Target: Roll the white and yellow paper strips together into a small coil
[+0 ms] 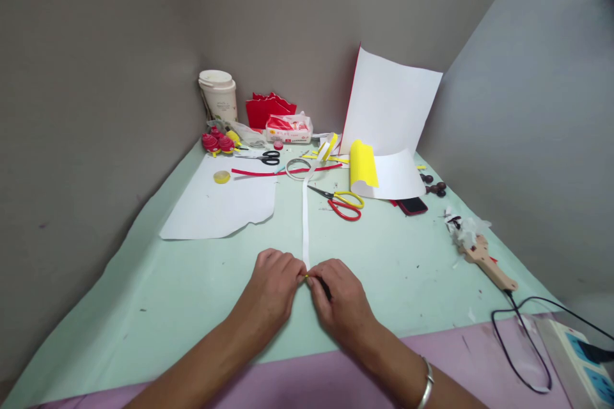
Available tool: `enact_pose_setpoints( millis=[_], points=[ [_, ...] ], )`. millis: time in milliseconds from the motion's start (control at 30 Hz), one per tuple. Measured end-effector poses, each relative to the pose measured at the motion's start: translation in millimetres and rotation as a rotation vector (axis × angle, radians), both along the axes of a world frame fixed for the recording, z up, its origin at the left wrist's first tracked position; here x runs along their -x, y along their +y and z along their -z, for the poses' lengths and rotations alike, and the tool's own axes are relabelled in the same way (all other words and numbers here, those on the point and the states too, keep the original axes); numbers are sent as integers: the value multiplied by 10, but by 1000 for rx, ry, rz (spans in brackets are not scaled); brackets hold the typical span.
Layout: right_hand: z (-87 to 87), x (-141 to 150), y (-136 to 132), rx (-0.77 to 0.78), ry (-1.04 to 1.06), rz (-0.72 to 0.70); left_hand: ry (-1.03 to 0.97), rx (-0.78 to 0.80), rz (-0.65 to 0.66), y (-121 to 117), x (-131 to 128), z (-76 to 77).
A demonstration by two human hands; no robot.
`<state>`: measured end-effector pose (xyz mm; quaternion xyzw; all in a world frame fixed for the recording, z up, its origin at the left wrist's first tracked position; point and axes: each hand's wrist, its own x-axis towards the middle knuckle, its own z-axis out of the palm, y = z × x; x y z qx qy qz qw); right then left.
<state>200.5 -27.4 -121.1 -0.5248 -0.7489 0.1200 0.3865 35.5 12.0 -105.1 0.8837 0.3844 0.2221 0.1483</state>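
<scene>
A long narrow paper strip (306, 223), white on its upper side, runs straight away from me over the table. Its far part twists up into a loop with a yellow side. My left hand (274, 281) pinches the strip's near end, where a small bit of yellow shows between the fingertips. Closed on that same end from the other side is my right hand (343, 294), thumb and forefinger pressed together. The fingers hide most of the near end. Beyond the hands lie scissors (343, 201) with one yellow and one red handle.
At left lies a white sheet (225, 204) with a tape roll (221, 177). Behind are black scissors (269, 158), a red strip (254, 173), a lidded cup (219, 96) and curled yellow paper (363, 165). A glue gun (487, 262) and its cord lie at right, near a power strip (575, 358).
</scene>
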Motion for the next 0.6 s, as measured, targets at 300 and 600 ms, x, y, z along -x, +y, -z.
enact_pose_setpoints(
  millis=[300, 600],
  points=[
    [-13, -3, -1, -12, 14, 1, -20, 30, -7, -7, -5, -29],
    [-18, -5, -6, -8, 4, 7, -50, 119, -24, -21, -1, -89]
  ],
)
